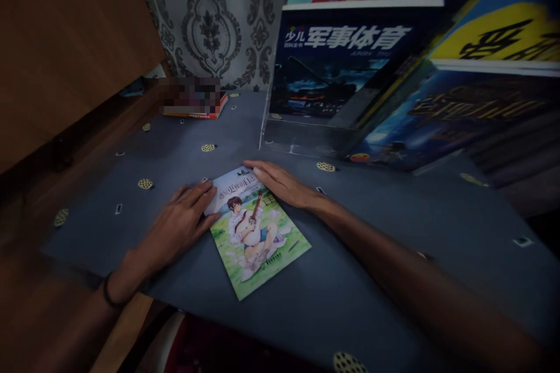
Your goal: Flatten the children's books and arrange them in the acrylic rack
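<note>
A thin booklet (pixel 258 227) lies flat on the blue tabletop, its cover showing a drawn figure seated on grass with a guitar. At its upper left edge rests my left hand (pixel 186 215), the fingers stretched out and the thumb touching the cover. My right hand (pixel 280 183) lies along the upper right edge, its fingers extended and close together, with the thumb by the title. Neither hand is wrapped round the booklet. A dark band circles my left wrist.
Clear stands hold upright books, including a dark blue book (pixel 332 70) and another blue book (pixel 459 116), behind my right hand. A small stack of books (pixel 195 111) lies at the back left. The tabletop (pixel 350 303) has a pineapple print. A brown wooden panel (pixel 74 41) borders the left.
</note>
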The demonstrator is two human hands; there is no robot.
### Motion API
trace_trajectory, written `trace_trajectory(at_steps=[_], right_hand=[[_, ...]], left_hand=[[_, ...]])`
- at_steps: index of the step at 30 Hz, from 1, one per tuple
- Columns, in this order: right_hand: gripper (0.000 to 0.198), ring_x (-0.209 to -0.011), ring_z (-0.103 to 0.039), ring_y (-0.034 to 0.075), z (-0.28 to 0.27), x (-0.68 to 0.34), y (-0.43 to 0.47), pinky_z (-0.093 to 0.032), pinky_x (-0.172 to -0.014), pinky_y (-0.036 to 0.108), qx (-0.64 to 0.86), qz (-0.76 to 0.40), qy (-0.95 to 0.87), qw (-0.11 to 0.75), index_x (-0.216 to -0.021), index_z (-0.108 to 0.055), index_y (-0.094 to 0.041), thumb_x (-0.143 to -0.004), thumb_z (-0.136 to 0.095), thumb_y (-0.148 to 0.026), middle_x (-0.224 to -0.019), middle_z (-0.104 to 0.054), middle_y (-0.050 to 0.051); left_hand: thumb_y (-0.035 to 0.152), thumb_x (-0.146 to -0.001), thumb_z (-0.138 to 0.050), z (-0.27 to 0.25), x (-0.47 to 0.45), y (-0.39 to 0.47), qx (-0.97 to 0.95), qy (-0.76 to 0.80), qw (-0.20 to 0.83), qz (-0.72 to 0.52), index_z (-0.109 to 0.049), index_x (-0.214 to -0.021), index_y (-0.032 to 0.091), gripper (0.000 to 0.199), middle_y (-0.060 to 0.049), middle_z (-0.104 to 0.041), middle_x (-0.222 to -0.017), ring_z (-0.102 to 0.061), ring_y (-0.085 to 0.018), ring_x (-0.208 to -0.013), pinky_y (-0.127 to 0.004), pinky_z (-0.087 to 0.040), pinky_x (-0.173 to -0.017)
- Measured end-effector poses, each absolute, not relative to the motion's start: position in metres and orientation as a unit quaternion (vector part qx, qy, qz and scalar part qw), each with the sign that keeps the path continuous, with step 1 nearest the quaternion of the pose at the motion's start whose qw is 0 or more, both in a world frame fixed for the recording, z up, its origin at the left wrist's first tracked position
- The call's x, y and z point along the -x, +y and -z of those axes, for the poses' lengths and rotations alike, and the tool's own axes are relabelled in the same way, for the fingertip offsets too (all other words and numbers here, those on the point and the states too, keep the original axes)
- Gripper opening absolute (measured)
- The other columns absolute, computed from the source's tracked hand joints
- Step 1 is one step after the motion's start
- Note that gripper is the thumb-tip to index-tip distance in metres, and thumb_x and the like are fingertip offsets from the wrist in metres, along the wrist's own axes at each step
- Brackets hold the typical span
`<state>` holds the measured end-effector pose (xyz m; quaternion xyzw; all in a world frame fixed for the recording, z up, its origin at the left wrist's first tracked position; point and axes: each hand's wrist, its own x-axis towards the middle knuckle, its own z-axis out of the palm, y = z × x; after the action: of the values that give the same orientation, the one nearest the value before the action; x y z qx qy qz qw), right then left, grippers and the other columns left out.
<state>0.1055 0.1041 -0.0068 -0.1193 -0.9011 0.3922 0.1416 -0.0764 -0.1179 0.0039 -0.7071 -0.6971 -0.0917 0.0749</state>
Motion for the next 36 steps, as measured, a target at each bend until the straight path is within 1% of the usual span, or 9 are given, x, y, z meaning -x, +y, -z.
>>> trace_trajectory(at_steps=[3, 8, 13, 17, 20, 24, 29, 34, 36], right_hand=[[0.061, -0.139, -0.049, 0.026, 0.006, -0.105, 0.105, -0.037, -0.118, 0.05, 0.129, -0.419, -0.888, 0.138, -0.147, -0.05, -0.029, -0.103, -0.027, -0.064, -0.149, -0.055, 0.008], [0.063, -0.14, -0.049, 0.026, 0.009, -0.103, 0.107, -0.036, -0.118, 0.05, 0.121, -0.432, -0.882, 0.145, -0.147, -0.05, -0.024, -0.103, -0.028, -0.063, -0.15, -0.055, 0.01], [0.055, -0.138, -0.05, 0.024, 0.012, -0.101, 0.11, -0.034, -0.119, 0.048, 0.11, -0.429, -0.883, 0.155, -0.146, -0.049, -0.024, -0.105, -0.031, -0.055, -0.148, -0.057, 0.01], [0.054, -0.137, -0.052, 0.023, 0.01, -0.101, 0.109, -0.035, -0.118, 0.045, 0.111, -0.437, -0.88, 0.152, -0.146, -0.05, -0.02, -0.106, -0.032, -0.052, -0.146, -0.058, 0.011], [0.056, -0.138, -0.051, 0.024, 0.007, -0.103, 0.108, -0.036, -0.117, 0.044, 0.11, -0.443, -0.878, 0.146, -0.145, -0.049, -0.017, -0.106, -0.033, -0.053, -0.148, -0.056, 0.013], [0.056, -0.138, -0.05, 0.025, 0.004, -0.104, 0.107, -0.036, -0.117, 0.048, 0.113, -0.437, -0.881, 0.142, -0.145, -0.05, -0.019, -0.105, -0.034, -0.055, -0.15, -0.054, 0.011], [0.056, -0.138, -0.05, 0.025, 0.006, -0.103, 0.107, -0.037, -0.117, 0.046, 0.115, -0.433, -0.882, 0.144, -0.146, -0.05, -0.019, -0.105, -0.034, -0.054, -0.151, -0.054, 0.011], [0.055, -0.139, -0.049, 0.025, 0.007, -0.103, 0.106, -0.037, -0.118, 0.048, 0.12, -0.428, -0.884, 0.143, -0.145, -0.051, -0.026, -0.103, -0.033, -0.058, -0.151, -0.055, 0.006], [0.054, -0.14, -0.048, 0.024, 0.006, -0.104, 0.106, -0.036, -0.119, 0.046, 0.12, -0.425, -0.886, 0.144, -0.145, -0.051, -0.029, -0.103, -0.033, -0.058, -0.151, -0.055, 0.004]], left_hand=[[0.05, -0.106, -0.031, -0.006, 0.078, -0.101, 0.723, -0.683, 0.057, 0.087, -0.054, -0.14, 0.014, 0.054, -0.016, -0.057, -0.147, -0.056, -0.029, -0.135, -0.054, -0.044, -0.113], [0.03, -0.107, -0.031, -0.004, 0.075, -0.068, 0.763, -0.64, 0.038, 0.088, -0.052, -0.141, 0.014, 0.044, -0.016, -0.056, -0.149, -0.05, -0.026, -0.14, -0.052, -0.041, -0.116], [0.02, -0.102, -0.034, -0.002, 0.066, -0.044, 0.8, -0.594, 0.036, 0.077, -0.051, -0.142, 0.014, 0.043, -0.016, -0.057, -0.147, -0.05, -0.027, -0.141, -0.052, -0.042, -0.116], [0.018, -0.102, -0.035, -0.007, 0.048, -0.04, 0.822, -0.561, 0.016, 0.101, -0.052, -0.14, 0.017, 0.042, -0.013, -0.063, -0.138, -0.054, -0.025, -0.137, -0.05, -0.043, -0.116], [0.014, -0.101, -0.035, -0.01, 0.032, -0.044, 0.839, -0.533, -0.003, 0.109, -0.052, -0.14, 0.016, 0.043, -0.013, -0.065, -0.134, -0.056, -0.025, -0.135, -0.051, -0.044, -0.115], [0.011, -0.1, -0.034, -0.01, 0.014, -0.054, 0.851, -0.513, -0.019, 0.109, -0.051, -0.142, 0.014, 0.045, -0.013, -0.061, -0.142, -0.053, -0.024, -0.138, -0.05, -0.043, -0.117], [0.015, -0.103, -0.034, -0.012, -0.003, -0.064, 0.861, -0.496, -0.037, 0.108, -0.051, -0.143, 0.014, 0.043, -0.013, -0.057, -0.148, -0.049, -0.024, -0.142, -0.05, -0.041, -0.119], [0.017, -0.105, -0.034, -0.012, -0.019, -0.073, 0.867, -0.482, -0.073, 0.101, -0.046, -0.148, 0.021, 0.045, -0.008, -0.052, -0.153, -0.04, -0.022, -0.148, -0.051, -0.037, -0.122], [0.016, -0.105, -0.035, -0.012, -0.023, -0.076, 0.872, -0.475, -0.073, 0.094, -0.045, -0.149, 0.02, 0.046, -0.008, -0.052, -0.153, -0.038, -0.022, -0.149, -0.05, -0.036, -0.122]])
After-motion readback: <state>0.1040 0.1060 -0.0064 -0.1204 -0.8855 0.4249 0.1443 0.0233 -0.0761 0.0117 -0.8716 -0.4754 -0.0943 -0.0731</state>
